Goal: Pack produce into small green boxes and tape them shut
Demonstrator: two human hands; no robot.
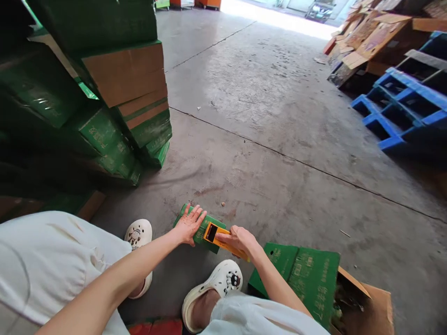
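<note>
On the floor between my white clogs lies a small green cardboard box (pixel 207 223) with pale printing. My left hand (pixel 189 225) rests on its left part, palm down with the fingers spread. A yellow handheld device (pixel 228 245) with a dark rectangular window at its front end is gripped in my right hand (pixel 239 239). The device's front end is over the right part of the box; whether it touches cannot be seen. My right fingers wrap the device, partly hidden beneath it.
An open green carton (pixel 307 274) stands at my lower right, its inside partly dark. Stacked green cartons (pixel 129 83) rise on the left. Blue pallets (pixel 408 102) and a pile of flattened cardboard (pixel 379 39) are at the right. Concrete floor (pixel 251 139) stretches ahead.
</note>
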